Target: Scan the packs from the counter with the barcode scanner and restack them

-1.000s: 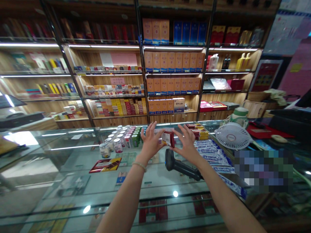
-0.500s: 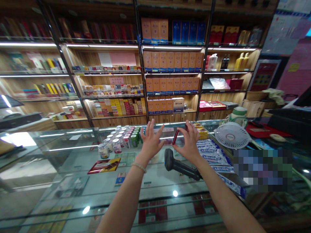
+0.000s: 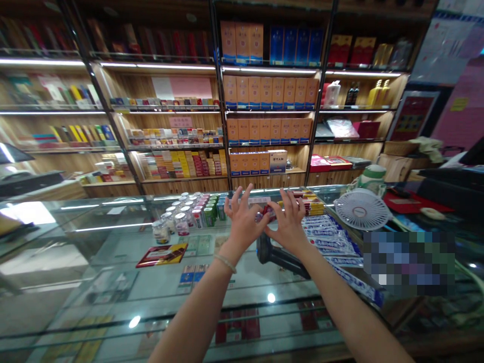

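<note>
Head cam: clear glass counter (image 3: 124, 282); above it, left hand (image 3: 242, 222) half curled in a pinch, right hand (image 3: 293, 229) loosely curved, can't tell if it grips. Black plastic scanner (image 3: 287, 261)'s partly hidden by both hands. Small shiny red packet (image 3: 270, 214)'s in that left pinch, between the hands: probably light, slick, snappable, so I'd hold the edges. Fingers and blur hide most of it.

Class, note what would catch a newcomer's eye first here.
Two bare hands, the left and the right, meet around a small red packet above the glass counter. Behind them, rows of orange boxes fill the central shelves; a white fan stands at right.
</note>
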Available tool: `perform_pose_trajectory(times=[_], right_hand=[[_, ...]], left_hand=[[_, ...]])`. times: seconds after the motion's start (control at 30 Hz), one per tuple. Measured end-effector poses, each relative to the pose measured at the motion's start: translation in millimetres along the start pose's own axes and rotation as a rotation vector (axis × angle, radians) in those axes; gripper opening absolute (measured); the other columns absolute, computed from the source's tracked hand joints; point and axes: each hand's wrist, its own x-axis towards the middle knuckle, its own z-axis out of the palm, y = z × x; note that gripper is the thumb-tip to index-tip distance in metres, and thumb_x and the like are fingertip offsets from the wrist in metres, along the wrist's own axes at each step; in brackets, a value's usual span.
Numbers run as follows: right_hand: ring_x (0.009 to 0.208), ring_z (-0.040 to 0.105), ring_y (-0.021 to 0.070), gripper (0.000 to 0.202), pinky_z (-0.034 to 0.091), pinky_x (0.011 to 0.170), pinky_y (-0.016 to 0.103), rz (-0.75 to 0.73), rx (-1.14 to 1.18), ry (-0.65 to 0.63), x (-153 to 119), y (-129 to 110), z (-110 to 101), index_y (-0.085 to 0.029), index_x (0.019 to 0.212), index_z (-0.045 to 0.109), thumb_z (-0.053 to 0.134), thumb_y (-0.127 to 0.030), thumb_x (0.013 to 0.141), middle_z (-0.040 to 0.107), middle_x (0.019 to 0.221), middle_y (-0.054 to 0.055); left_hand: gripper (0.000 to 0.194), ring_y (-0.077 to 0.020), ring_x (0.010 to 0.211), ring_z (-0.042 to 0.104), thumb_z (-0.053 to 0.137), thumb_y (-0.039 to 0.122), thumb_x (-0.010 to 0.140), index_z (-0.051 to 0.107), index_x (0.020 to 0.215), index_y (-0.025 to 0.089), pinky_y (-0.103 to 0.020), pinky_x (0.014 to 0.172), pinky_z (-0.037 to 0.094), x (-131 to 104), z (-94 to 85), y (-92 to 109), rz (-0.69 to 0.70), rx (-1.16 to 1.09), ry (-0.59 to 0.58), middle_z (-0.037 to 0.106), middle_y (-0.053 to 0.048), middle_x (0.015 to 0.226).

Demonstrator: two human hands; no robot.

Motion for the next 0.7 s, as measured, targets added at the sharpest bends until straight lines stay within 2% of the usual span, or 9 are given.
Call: perform_pose_trajectory(times=[0.13,0.37,0.57,0.7], right_hand=[[0.156,0.016,0.0368,0.061,0.009,0.122,0.061,0.022,-0.033,-0.025,-1.1,5.9,2.0,-0.026,0.139,0.051,0.070,-0.046,0.084,0.022,0.168,0.016],[0.155,0.016,0.0384,0.073,0.012,0.119,0.065,0.108,-0.071,-0.028,-6.5,29.2,7.4,-0.022,0.143,0.047,0.073,-0.051,0.081,0.024,0.167,0.021],[0.154,0.018,0.0370,0.057,0.013,0.119,0.066,0.136,-0.087,-0.019,-6.3,32.3,6.1,-0.024,0.130,0.056,0.075,-0.046,0.081,0.026,0.166,0.020],[0.154,0.018,0.0373,0.054,0.013,0.118,0.066,0.148,-0.087,-0.015,-5.0,31.3,3.4,-0.024,0.128,0.057,0.075,-0.043,0.081,0.027,0.165,0.020]], left_hand=[[0.021,-0.0385,0.153,0.024,0.067,0.039,0.088,0.073,0.075,0.024,-0.069,0.121,0.011,1.2,-0.3,-3.1,-0.016,0.013,0.010,0.041,-0.004,0.163],[0.025,-0.0403,0.153,0.023,0.061,0.043,0.093,0.077,0.086,0.025,-0.069,0.121,0.009,8.2,-4.7,-18.2,-0.119,-0.047,0.041,0.036,-0.003,0.166],[0.026,-0.0382,0.153,0.022,0.059,0.041,0.094,0.077,0.086,0.025,-0.066,0.122,0.016,10.3,-2.5,-26.7,-0.160,-0.062,0.023,0.037,-0.003,0.165],[0.026,-0.0367,0.153,0.023,0.057,0.043,0.095,0.076,0.094,0.025,-0.063,0.123,0.019,10.2,1.6,-31.9,-0.160,-0.058,0.014,0.036,-0.004,0.165]])
